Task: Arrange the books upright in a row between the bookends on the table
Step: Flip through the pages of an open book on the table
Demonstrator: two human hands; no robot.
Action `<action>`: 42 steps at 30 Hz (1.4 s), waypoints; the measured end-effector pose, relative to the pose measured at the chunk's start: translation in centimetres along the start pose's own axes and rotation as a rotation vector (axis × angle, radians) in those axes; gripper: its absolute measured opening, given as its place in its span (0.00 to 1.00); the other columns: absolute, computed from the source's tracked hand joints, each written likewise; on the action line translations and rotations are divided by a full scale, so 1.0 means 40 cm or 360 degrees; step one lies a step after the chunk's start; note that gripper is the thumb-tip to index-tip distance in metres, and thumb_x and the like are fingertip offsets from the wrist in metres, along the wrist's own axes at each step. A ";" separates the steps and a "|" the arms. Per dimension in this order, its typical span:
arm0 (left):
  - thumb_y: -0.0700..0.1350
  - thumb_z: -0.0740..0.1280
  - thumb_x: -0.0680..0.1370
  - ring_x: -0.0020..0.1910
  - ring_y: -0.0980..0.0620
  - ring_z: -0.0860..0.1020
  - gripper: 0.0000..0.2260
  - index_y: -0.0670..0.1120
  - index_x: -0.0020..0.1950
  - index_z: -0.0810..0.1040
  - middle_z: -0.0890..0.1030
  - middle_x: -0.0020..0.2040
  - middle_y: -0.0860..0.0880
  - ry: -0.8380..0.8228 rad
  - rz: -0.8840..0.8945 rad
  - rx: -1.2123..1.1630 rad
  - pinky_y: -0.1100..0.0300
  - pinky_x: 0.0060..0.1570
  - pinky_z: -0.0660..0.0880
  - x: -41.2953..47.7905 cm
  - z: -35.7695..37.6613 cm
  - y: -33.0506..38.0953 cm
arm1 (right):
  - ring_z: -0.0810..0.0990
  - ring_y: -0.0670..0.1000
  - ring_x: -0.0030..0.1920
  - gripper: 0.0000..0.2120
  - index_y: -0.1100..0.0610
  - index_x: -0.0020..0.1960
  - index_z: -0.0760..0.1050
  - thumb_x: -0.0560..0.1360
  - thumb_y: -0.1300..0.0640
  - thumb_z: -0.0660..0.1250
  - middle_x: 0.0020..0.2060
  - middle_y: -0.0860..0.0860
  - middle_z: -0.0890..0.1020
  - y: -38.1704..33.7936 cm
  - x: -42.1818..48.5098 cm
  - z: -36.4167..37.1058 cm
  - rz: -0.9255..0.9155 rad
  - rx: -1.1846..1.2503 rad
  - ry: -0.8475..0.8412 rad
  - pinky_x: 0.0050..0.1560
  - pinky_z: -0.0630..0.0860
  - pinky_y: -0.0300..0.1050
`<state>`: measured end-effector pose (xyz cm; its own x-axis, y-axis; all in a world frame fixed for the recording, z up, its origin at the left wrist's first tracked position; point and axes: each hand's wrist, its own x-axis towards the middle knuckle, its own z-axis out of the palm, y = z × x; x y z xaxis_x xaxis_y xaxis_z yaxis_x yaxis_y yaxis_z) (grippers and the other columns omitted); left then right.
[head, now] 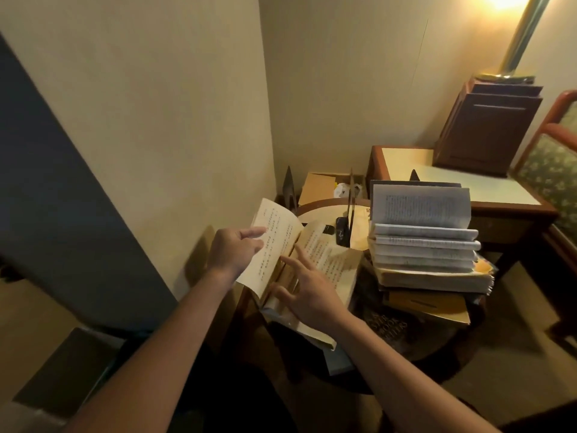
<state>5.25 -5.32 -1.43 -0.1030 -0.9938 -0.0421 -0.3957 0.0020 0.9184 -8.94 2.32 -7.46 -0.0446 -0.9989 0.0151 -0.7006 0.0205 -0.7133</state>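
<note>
I cannot read the print on the open book [315, 260], my right hand [312, 295] hides its lower pages, the stack of books [424, 254] covers the right edge of the round table [324, 209], and the lamp [512, 35] is cut off.

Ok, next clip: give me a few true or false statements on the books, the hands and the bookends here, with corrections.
1. The left hand holds up a page of the open book. True.
2. The books already stand upright in a row between the bookends. False: the stack of books lies flat at the right of the round table, its top book fanned open.
3. The right hand rests its fingers on the open book's pages. True.
4. The open book is closed. False: its pages are spread apart.
5. A black bookend stands on the table behind the open book. True.
</note>
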 end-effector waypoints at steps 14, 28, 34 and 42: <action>0.43 0.67 0.80 0.58 0.42 0.81 0.14 0.56 0.63 0.82 0.83 0.59 0.50 -0.0085 -0.0691 -0.1192 0.43 0.59 0.79 -0.040 0.061 -0.177 | 0.40 0.53 0.81 0.33 0.46 0.82 0.50 0.81 0.50 0.62 0.80 0.42 0.39 0.101 0.041 -0.062 0.0037 -0.0405 -0.0287 0.79 0.49 0.60; 0.46 0.66 0.82 0.52 0.47 0.83 0.14 0.59 0.64 0.79 0.82 0.57 0.54 -0.0072 -0.0345 -0.0588 0.51 0.47 0.83 -0.005 0.009 -0.207 | 0.46 0.52 0.80 0.57 0.43 0.80 0.32 0.71 0.35 0.73 0.79 0.43 0.32 0.107 0.026 -0.094 -0.0051 -0.0420 -0.0502 0.77 0.56 0.51; 0.44 0.63 0.83 0.59 0.52 0.77 0.15 0.62 0.64 0.77 0.79 0.60 0.56 -0.0167 -0.0266 -0.0587 0.55 0.54 0.79 0.012 0.031 -0.214 | 0.52 0.51 0.80 0.49 0.48 0.81 0.34 0.77 0.38 0.66 0.82 0.48 0.45 0.075 0.018 -0.091 -0.0040 -0.0163 -0.0282 0.77 0.54 0.51; 0.49 0.59 0.83 0.60 0.41 0.78 0.14 0.58 0.66 0.78 0.80 0.61 0.45 -0.0382 -0.0527 -0.1104 0.42 0.58 0.78 0.020 0.019 -0.198 | 0.47 0.52 0.80 0.60 0.49 0.81 0.34 0.68 0.27 0.68 0.81 0.47 0.47 0.016 0.024 -0.052 -0.0166 -0.0228 -0.0378 0.79 0.42 0.60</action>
<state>7.60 -6.05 -9.02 -0.3040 -0.8796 -0.3660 0.2091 -0.4364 0.8751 -10.91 1.45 -6.46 0.1892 -0.9775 -0.0934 -0.7868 -0.0940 -0.6100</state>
